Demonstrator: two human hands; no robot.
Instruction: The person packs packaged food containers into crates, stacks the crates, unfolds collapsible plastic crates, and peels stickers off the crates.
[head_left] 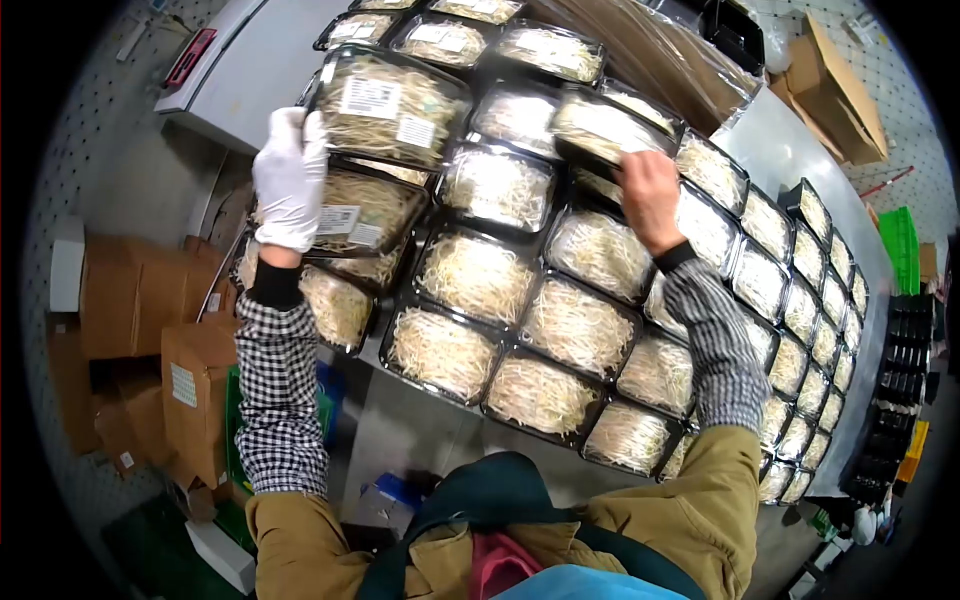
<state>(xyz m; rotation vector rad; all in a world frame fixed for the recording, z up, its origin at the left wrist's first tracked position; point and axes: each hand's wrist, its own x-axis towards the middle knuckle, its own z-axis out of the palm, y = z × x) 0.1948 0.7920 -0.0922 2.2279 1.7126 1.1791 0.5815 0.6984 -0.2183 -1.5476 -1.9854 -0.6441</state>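
Observation:
My left hand (288, 180), in a white glove, closes on the left edge of a labelled black tray of bean sprouts (400, 85). This wrapped tray sits above another labelled tray (372, 205). My right hand (650, 200), bare, grips the near right edge of a second sprout tray (603, 128), which is tilted and slightly blurred over the rows; some of its fingers are hidden. Below and between my hands lie more sprout trays (475, 272), packed side by side without visible labels.
The metal table (790, 125) carries many sprout trays, reaching far right. A white machine (245, 65) stands at upper left. Cardboard boxes (150, 295) are piled on the left floor. Stacked black trays (895, 370) and a green crate (900, 250) stand beyond the right edge.

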